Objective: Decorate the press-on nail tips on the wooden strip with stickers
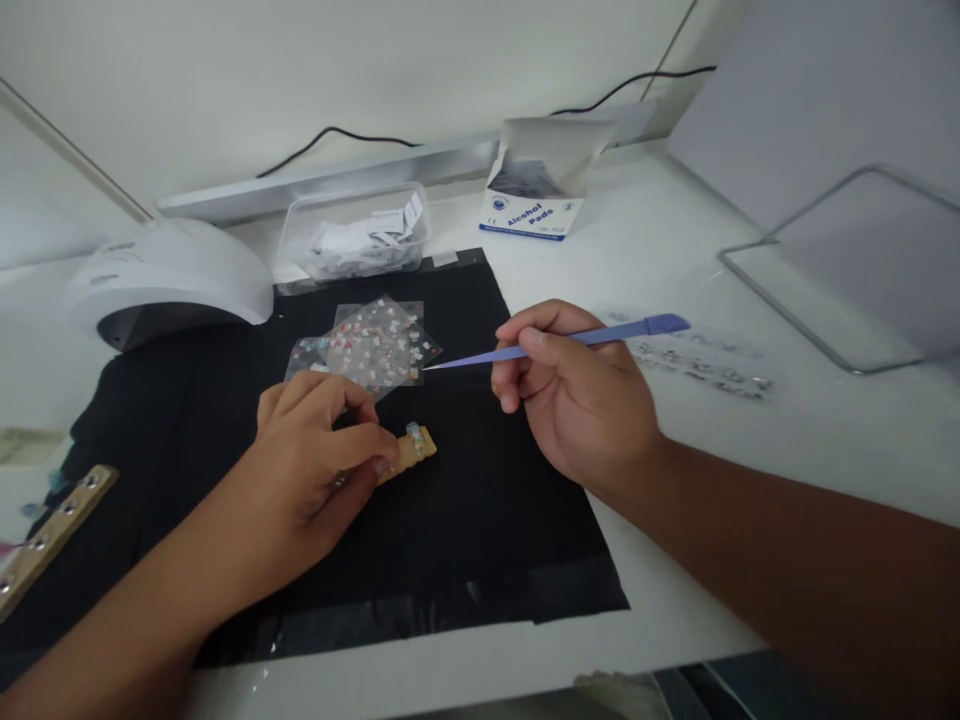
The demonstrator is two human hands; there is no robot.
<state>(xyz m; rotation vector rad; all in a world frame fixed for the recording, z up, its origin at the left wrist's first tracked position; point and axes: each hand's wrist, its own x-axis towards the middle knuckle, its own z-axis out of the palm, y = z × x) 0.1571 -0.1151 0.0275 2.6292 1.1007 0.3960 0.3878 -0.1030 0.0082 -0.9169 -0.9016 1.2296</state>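
My right hand [577, 400] holds slim purple tweezers [480, 356] between thumb and fingers. Their pale pointed tip reaches left, over the edge of some clear sticker sheets [375, 340] with small red and white designs. My left hand [322, 450] is closed on a short wooden strip [412, 455], pinching near its middle; the hand hides the strip's left part. At the strip's right end stands a small clear nail tip [415, 434]. The sheets lie overlapping just beyond my left fingers, on a black mat [480, 540].
A white domed lamp [180, 270] stands at the left rear. Behind the mat are a clear plastic tub [292, 240] of packets and an open alcohol pads box [529, 215]. Another wooden strip [56, 540] lies far left. A wire stand [787, 240] is at right.
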